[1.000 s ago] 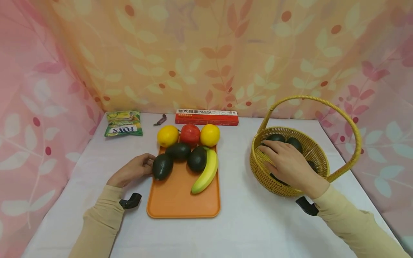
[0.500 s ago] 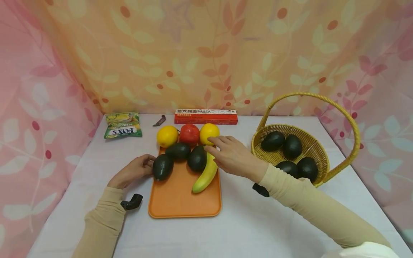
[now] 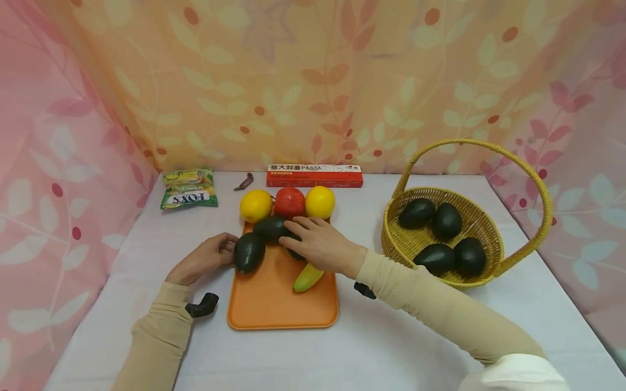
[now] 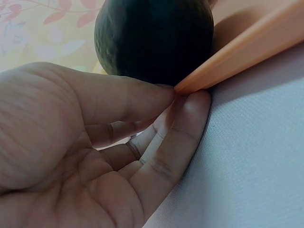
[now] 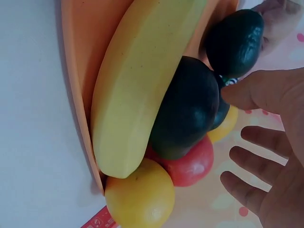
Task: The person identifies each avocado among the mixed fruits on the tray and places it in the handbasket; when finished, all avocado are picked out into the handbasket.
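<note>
My left hand (image 3: 205, 258) pinches the rim of the orange tray (image 3: 283, 316) between thumb and fingers, just below a dark green avocado (image 3: 249, 253). My right hand (image 3: 325, 244) hovers over the tray's upper right, fingers spread and holding nothing. Beneath it are another avocado (image 5: 187, 109) and a banana (image 5: 137, 85), both partly hidden in the head view. A third avocado (image 3: 269, 229) lies near the tray's far end. Beyond it, a red tomato-like fruit (image 3: 289, 203) sits between a left yellow fruit (image 3: 256, 206) and a right yellow fruit (image 3: 320, 202).
To the right stands a wicker basket (image 3: 394, 247) with a tall handle and several avocados inside. Along the back lie a green candy bag (image 3: 188, 188), a small dark wrapped piece (image 3: 244, 182) and a red pasta box (image 3: 314, 176).
My right hand has left the basket, carrying nothing, and moved left over the avocado and banana on the tray. The left hand has stayed at the tray's left edge.
</note>
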{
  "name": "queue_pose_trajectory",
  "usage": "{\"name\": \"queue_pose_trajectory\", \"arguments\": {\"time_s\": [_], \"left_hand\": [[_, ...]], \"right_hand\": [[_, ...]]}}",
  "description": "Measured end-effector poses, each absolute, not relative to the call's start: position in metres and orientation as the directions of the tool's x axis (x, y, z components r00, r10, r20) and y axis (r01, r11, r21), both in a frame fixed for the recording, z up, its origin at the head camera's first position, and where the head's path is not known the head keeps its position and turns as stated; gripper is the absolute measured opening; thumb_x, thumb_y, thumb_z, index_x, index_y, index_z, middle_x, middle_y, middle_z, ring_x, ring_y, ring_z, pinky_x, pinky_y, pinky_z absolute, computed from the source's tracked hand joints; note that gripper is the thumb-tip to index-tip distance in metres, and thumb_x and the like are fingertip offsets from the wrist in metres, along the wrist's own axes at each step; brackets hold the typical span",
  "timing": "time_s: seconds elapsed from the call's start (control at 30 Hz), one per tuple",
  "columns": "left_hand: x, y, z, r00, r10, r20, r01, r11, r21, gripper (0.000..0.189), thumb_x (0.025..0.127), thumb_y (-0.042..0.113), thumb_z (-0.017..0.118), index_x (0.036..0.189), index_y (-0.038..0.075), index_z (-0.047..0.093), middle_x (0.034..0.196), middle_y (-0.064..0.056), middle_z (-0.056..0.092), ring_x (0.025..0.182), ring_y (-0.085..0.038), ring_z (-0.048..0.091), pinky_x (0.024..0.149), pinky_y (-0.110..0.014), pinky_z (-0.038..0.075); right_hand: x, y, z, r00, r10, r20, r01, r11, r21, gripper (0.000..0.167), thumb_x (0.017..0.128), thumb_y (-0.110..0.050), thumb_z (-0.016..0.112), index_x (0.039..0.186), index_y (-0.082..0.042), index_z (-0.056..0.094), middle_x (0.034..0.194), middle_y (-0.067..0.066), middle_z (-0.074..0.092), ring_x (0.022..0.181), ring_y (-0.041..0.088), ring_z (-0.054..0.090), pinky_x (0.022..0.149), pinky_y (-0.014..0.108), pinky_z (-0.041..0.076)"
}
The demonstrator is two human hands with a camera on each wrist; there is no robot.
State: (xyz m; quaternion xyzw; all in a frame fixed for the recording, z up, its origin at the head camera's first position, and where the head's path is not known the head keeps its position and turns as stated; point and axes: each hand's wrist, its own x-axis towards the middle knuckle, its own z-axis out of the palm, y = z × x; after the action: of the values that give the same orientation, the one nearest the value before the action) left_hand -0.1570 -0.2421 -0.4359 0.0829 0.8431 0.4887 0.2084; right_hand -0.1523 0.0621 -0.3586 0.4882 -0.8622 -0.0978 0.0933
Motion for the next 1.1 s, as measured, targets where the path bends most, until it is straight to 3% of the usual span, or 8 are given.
{"name": "queue_pose_trajectory", "arguments": {"time_s": [0.37, 0.73, 0.97, 1.1], "left_hand": [[-0.157, -0.242, -0.436, -0.902, 0.344, -0.26, -0.055, 0.507, 0.86, 0.046, 0.089, 0.006, 0.061, 0.13, -0.009, 0.046, 0.114, -0.022, 0.065, 0.096, -0.019, 0.062, 0.084, -0.026, 0.052], [-0.157, -0.243, -0.435, -0.904, 0.34, -0.26, -0.055, 0.511, 0.858, 0.046, 0.09, 0.007, 0.061, 0.13, -0.008, 0.046, 0.114, -0.022, 0.064, 0.097, -0.02, 0.062, 0.085, -0.028, 0.052], [-0.157, -0.243, -0.436, -0.903, 0.338, -0.264, -0.06, 0.509, 0.858, 0.046, 0.09, 0.008, 0.061, 0.13, -0.008, 0.047, 0.115, -0.022, 0.064, 0.097, -0.02, 0.062, 0.086, -0.029, 0.051], [-0.157, -0.243, -0.437, -0.902, 0.339, -0.267, -0.066, 0.503, 0.862, 0.046, 0.089, 0.007, 0.062, 0.129, -0.008, 0.047, 0.114, -0.022, 0.065, 0.097, -0.021, 0.062, 0.086, -0.03, 0.052]], "right_hand": [[-0.157, 0.058, -0.372, -0.542, -0.84, -0.008, -0.816, 0.524, 0.246, 0.044, 0.089, -0.025, 0.07, 0.131, -0.023, 0.058, 0.14, 0.009, 0.055, 0.13, 0.031, 0.051, 0.105, 0.046, 0.047], [-0.159, 0.054, -0.38, -0.552, -0.833, 0.042, -0.795, 0.54, 0.276, 0.037, 0.09, -0.022, 0.069, 0.126, -0.025, 0.06, 0.127, 0.009, 0.06, 0.116, 0.028, 0.055, 0.09, 0.039, 0.055], [-0.16, 0.052, -0.383, -0.553, -0.83, 0.071, -0.765, 0.54, 0.35, 0.037, 0.089, -0.023, 0.071, 0.124, -0.028, 0.06, 0.117, 0.006, 0.063, 0.104, 0.024, 0.057, 0.08, 0.032, 0.052], [-0.16, 0.054, -0.384, -0.531, -0.841, 0.104, -0.765, 0.528, 0.368, 0.035, 0.09, -0.024, 0.07, 0.123, -0.027, 0.059, 0.114, 0.005, 0.064, 0.103, 0.024, 0.059, 0.081, 0.033, 0.052]]}}
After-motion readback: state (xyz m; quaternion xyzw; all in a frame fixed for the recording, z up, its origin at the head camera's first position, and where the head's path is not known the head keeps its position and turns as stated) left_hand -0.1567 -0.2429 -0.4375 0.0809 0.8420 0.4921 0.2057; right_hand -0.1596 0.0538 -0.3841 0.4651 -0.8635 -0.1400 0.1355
